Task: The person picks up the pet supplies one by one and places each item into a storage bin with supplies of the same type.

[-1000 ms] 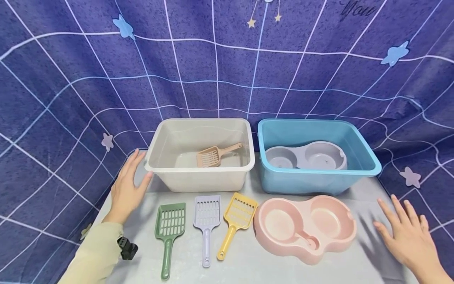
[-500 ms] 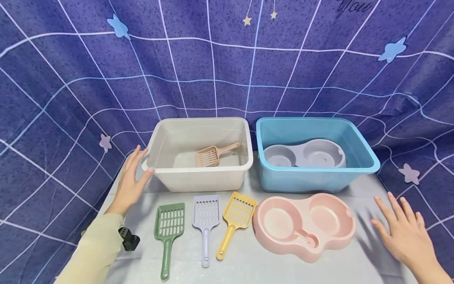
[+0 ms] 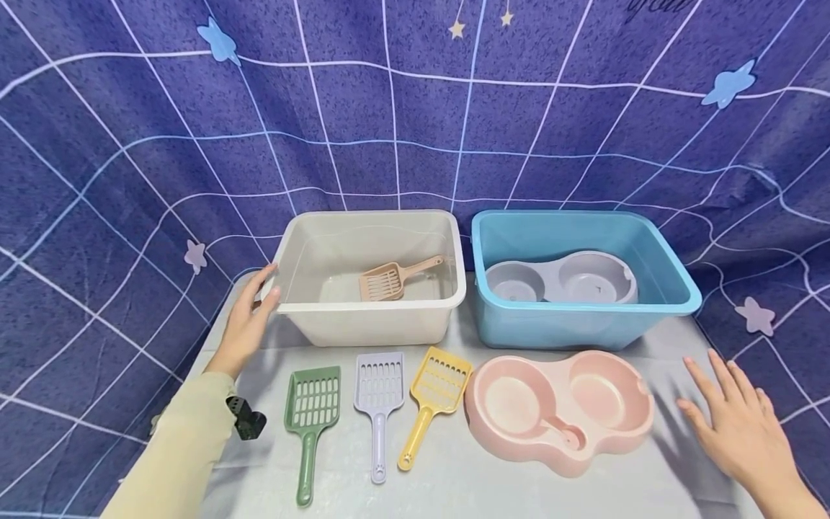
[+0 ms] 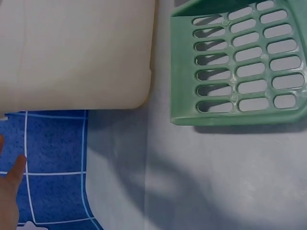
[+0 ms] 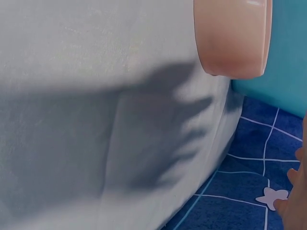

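My left hand (image 3: 246,321) reaches to the left end of the off-white litter tray (image 3: 366,326), with thumb and fingertips right at its rim. Part of that hand (image 4: 8,191) enters the left wrist view below the tray's corner. A tan litter scoop (image 3: 384,282) lies inside the tray. My right hand (image 3: 746,425) is spread over the table's right side, holding nothing. Nearest to it is a pink double pet bowl (image 3: 564,375). In the right wrist view only the edge of the right hand (image 5: 295,191) shows, with its shadow on the cloth.
A blue litter tray (image 3: 558,328) stands at the back right with a grey double bowl (image 3: 551,277) inside. In front lie a green scoop (image 3: 313,404), a lavender scoop (image 3: 379,389) and a yellow scoop (image 3: 441,382). A patterned blue curtain (image 3: 415,108) hangs behind.
My left hand has moved slightly forward and right, its fingers coming closer to the off-white tray's rim. The right hand stays nearly where it was. The trays, scoops and bowls keep their places.
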`<state>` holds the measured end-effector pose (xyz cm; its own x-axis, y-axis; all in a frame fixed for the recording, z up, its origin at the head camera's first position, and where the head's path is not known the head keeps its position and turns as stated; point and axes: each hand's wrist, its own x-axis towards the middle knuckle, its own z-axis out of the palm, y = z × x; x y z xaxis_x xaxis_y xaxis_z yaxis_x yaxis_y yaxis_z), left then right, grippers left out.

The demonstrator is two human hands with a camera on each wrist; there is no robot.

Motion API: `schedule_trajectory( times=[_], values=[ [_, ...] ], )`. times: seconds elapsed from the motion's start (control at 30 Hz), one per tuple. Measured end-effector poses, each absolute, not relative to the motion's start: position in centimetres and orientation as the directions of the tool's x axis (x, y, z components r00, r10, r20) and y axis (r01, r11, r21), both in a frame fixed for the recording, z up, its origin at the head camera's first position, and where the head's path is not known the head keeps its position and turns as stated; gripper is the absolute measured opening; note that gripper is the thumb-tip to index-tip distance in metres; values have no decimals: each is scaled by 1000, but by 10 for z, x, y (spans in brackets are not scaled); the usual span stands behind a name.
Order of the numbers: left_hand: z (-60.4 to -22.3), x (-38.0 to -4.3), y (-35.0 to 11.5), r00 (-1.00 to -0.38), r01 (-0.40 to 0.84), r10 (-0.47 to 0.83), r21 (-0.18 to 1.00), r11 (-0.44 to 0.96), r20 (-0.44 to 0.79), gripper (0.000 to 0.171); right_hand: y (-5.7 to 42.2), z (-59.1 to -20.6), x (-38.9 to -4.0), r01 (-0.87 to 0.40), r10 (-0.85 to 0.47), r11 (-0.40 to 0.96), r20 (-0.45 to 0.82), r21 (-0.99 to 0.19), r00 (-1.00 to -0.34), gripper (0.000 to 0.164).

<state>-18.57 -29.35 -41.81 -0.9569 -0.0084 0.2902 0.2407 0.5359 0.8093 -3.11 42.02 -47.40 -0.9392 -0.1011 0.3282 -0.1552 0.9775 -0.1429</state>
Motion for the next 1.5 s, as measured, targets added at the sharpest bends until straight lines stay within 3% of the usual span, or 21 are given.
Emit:
schedule_trajectory(
  times=[0.37, 0.63, 0.9, 1.5],
  values=[
    [-419, -197, -287, -945, 280, 28, 759, 587, 327, 55, 412, -466, -32, -172, -111, 973, 335, -156, -936, 68],
    [-422, -197, -294, -976, 195, 19, 820, 539, 219, 62, 398, -460, -30, -194, -119, 966, 372, -171, -921, 68],
    [-425, -198, -293, -964, 243, 29, 825, 510, 266, 60, 386, -457, -25, -228, -135, 956, 413, -186, -901, 64],
    [-419, -197, -288, -969, 223, 24, 834, 505, 244, 61, 330, -453, -23, -338, -142, 896, 536, -287, -832, 57]
  ],
)
